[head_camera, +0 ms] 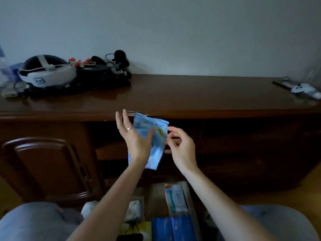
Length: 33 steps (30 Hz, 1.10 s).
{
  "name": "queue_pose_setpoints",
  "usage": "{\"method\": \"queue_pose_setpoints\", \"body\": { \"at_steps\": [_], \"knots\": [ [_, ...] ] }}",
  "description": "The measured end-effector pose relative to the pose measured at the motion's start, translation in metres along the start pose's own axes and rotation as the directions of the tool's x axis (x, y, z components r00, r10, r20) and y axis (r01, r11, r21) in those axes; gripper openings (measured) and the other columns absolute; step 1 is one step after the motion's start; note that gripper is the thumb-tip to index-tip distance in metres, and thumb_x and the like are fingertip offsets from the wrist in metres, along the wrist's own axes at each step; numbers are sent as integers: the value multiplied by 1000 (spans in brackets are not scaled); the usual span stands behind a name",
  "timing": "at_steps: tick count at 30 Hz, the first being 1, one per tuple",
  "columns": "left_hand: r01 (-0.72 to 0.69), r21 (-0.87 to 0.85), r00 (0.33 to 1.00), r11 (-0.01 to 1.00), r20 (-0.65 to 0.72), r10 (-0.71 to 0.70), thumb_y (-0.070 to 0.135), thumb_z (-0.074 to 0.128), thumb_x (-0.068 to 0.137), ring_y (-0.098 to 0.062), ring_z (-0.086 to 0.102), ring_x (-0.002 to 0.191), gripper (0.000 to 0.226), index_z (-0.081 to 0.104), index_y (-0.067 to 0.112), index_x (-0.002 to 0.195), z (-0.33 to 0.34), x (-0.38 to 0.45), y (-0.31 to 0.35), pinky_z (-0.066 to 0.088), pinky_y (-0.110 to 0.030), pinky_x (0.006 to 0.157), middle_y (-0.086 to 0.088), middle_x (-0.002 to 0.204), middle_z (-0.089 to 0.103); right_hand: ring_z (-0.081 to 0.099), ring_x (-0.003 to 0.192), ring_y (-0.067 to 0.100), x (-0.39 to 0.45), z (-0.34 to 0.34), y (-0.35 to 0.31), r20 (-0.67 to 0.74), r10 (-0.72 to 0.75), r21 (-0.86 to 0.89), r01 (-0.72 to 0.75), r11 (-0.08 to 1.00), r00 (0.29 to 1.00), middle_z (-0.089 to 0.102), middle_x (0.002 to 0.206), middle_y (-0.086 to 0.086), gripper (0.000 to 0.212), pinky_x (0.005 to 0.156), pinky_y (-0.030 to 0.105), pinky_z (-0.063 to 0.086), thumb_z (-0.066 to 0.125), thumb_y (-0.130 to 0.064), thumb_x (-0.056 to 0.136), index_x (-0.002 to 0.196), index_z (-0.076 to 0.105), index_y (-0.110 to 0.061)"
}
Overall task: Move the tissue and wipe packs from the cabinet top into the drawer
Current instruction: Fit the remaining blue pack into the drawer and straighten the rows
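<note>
The dark wooden cabinet (191, 94) fills the view from nine to three o'clock, its top bare in the middle and cluttered only at the ends. The drawer (192, 202) is pulled out at six o'clock between the person's knees, so packs can drop straight down into it; a white wipe pack (176, 197) and a blue pack (166, 228) already lie inside. At ten o'clock on the cabinet top sits a white headset (46, 73) among black cables (118, 66); at three o'clock lies a white controller (303, 88).

At centre, below the cabinet's front edge and above the drawer, a light-blue tissue pack (153, 145) hangs in the air. The left hand (137, 141) holds it with thumb across its front and fingers spread upward, likely mid-transfer. The right hand (180, 146), fingers loosely curled, touches the pack's right edge; whether it pinches it I cannot tell.
</note>
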<state>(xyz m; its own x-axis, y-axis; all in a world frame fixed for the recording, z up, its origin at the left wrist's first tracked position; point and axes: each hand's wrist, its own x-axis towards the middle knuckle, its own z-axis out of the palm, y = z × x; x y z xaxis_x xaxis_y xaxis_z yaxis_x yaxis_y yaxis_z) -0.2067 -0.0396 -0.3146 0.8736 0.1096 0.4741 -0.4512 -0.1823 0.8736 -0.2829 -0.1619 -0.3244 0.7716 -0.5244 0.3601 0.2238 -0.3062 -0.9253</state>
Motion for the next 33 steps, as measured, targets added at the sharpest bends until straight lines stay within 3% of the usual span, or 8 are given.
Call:
{"method": "queue_pose_setpoints", "body": {
  "at_steps": [4, 7, 12, 18, 21, 23, 27, 33],
  "knots": [
    [143, 18, 985, 990, -99, -141, -4, 74, 85, -15, 58, 120, 69, 42, 20, 141, -11, -38, -47, 55, -18, 86, 3, 145, 33, 66, 91, 3, -34, -6, 67, -98, 145, -189, -162, 969, 985, 65, 105, -13, 35, 86, 32, 57, 68, -9, 93, 123, 64, -26],
    [232, 137, 972, 963, 8, -236, 6, 75, 88, -8, 62, 96, 46, 50, 19, 126, -31, -67, -98, 59, -31, 79, 4, 120, 48, 66, 96, 4, -56, -24, 128, -136, 287, -344, -317, 884, 948, 66, 108, -12, 34, 87, 28, 53, 69, -11, 92, 123, 63, -25],
    [255, 533, 872, 807, 233, -430, 17, 76, 86, -31, 53, 118, 47, 58, 12, 129, -53, -94, -176, 45, -38, 94, -13, 125, 56, 63, 103, 14, -85, -34, 218, 8, 610, -553, -505, 663, 792, 66, 126, 2, 41, 77, 23, 43, 71, -23, 92, 131, 59, -18],
    [53, 736, 725, 675, 436, -532, 24, 68, 90, -28, 50, 125, 43, 60, 17, 132, -52, -120, -246, 42, -35, 101, -8, 130, 55, 65, 110, 27, -88, -4, 279, 170, 734, -760, -387, 522, 658, 64, 128, 4, 45, 88, 37, 53, 63, -23, 93, 137, 51, -23],
    [81, 718, 696, 691, 456, -555, 22, 67, 89, -26, 51, 124, 42, 62, 18, 131, -46, -137, -264, 44, -33, 92, -5, 132, 55, 73, 90, 29, -86, 30, 295, 208, 879, -454, -754, 475, 429, 67, 116, 12, 41, 67, 39, 60, 55, -14, 101, 140, 47, -25],
    [2, 721, 661, 693, 519, -542, 20, 67, 89, -27, 52, 125, 42, 63, 16, 130, -46, -146, -277, 45, -35, 96, -6, 135, 57, 68, 105, 29, -83, 51, 309, 275, 914, -242, -898, 367, 300, 55, 138, 13, 53, 72, 37, 60, 53, -14, 104, 150, 38, -33],
    [-158, 775, 511, 612, 595, -621, 31, 58, 96, -28, 47, 133, 52, 50, 19, 146, -55, -153, -295, 45, -39, 100, -7, 145, 52, 41, 139, 30, -77, 75, 335, 219, 930, 5, -954, 300, 294, 31, 159, 3, 68, 99, 43, 53, 66, -17, 97, 155, 35, -36],
    [-135, 780, 480, 611, 591, -648, 38, 50, 101, -23, 43, 136, 42, 64, 16, 133, -55, -155, -306, 46, -38, 102, -3, 144, 54, 55, 132, 29, -65, 72, 347, 37, 921, 297, -885, 359, 387, 55, 144, 13, 40, 103, 37, 50, 56, -9, 102, 142, 51, -8]
  ]
}}
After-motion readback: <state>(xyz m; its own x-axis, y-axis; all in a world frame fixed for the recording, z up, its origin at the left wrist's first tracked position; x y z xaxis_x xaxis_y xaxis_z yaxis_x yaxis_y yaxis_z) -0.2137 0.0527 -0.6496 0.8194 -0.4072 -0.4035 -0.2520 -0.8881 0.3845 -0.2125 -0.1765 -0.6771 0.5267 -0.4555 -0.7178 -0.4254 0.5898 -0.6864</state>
